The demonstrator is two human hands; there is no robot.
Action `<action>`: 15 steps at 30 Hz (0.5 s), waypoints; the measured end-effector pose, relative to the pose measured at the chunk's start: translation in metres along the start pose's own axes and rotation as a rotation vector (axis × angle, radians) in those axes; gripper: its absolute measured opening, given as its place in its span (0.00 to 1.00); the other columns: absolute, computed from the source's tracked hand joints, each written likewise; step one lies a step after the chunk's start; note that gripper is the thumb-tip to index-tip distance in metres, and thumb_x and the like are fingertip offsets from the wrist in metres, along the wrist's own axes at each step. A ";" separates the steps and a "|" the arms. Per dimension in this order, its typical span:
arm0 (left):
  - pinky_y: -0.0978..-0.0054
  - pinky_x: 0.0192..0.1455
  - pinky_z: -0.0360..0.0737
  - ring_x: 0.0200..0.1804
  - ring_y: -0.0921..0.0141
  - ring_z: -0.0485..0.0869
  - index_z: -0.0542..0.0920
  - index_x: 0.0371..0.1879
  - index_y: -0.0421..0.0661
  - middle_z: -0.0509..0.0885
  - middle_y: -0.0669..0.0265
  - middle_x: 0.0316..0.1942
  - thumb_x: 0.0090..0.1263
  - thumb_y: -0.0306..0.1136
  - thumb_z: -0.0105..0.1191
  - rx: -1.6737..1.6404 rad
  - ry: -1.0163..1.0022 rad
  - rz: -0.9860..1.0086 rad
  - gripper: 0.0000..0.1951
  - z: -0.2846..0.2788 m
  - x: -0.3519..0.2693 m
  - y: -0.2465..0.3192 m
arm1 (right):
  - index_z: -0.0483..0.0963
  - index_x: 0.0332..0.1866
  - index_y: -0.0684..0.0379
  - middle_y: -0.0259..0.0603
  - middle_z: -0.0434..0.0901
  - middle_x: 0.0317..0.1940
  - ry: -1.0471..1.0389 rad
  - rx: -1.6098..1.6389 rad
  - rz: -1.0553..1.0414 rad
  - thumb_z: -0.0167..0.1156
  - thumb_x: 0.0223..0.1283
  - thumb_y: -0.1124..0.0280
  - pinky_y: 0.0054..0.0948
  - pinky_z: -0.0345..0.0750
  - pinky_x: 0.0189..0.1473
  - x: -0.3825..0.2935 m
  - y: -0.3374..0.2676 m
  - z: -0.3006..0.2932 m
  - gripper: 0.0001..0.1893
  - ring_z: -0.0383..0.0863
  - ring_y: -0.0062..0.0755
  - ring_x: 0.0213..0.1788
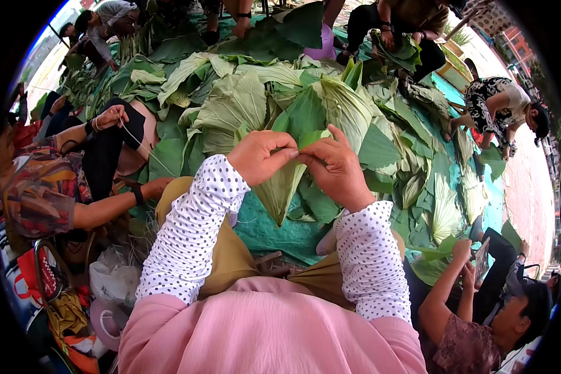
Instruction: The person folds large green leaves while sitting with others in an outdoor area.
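Observation:
Both my hands meet fingertip to fingertip in front of me over a folded lotus leaf (281, 194). My left hand (266, 154) pinches thumb against forefinger at its upper part. From the other side, my right hand (334, 163) pinches at the same spot, its outer fingers lifted. Whether a thread or pin is also between the fingertips is too small to tell. The leaf's pointed end hangs down toward a green tarp (271, 224). Just beyond my hands lies a heap of lotus leaves (236, 110), several folded into pale, ribbed fans.
At left, a person's hand (112, 117) draws out a pale strand. A person (472, 322) at lower right holds leaves. Other people work around the heap. A white plastic bag (114, 276) and a red bag (35, 276) lie at my left.

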State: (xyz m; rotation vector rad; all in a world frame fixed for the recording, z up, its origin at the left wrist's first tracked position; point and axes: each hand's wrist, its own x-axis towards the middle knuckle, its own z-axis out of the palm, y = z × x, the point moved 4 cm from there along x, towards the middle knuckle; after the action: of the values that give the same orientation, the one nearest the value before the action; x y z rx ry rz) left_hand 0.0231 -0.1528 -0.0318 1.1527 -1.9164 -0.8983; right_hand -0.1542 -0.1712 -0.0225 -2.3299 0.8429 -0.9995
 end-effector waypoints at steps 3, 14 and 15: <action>0.73 0.38 0.76 0.33 0.73 0.79 0.83 0.40 0.41 0.83 0.63 0.30 0.72 0.31 0.57 -0.067 0.001 -0.054 0.07 0.001 -0.002 -0.004 | 0.82 0.34 0.58 0.35 0.80 0.25 0.009 0.033 0.000 0.66 0.56 0.77 0.50 0.62 0.73 0.000 -0.001 0.000 0.03 0.81 0.37 0.31; 0.80 0.45 0.74 0.39 0.81 0.76 0.82 0.42 0.39 0.81 0.73 0.34 0.75 0.28 0.55 -0.219 -0.048 -0.128 0.06 -0.001 -0.004 -0.005 | 0.82 0.34 0.59 0.34 0.79 0.24 0.007 0.125 0.028 0.67 0.58 0.78 0.48 0.61 0.75 0.001 -0.002 -0.001 0.02 0.79 0.32 0.30; 0.80 0.45 0.74 0.39 0.81 0.76 0.82 0.42 0.39 0.81 0.73 0.34 0.75 0.28 0.55 -0.232 -0.050 -0.121 0.06 -0.001 -0.004 -0.004 | 0.82 0.34 0.58 0.34 0.79 0.24 0.003 0.139 0.042 0.67 0.58 0.78 0.48 0.60 0.75 0.001 -0.002 -0.002 0.02 0.79 0.32 0.30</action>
State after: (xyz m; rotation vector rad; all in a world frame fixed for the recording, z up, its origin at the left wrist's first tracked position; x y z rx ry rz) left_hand 0.0271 -0.1511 -0.0357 1.1238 -1.7414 -1.1908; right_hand -0.1544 -0.1709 -0.0200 -2.1861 0.7939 -1.0117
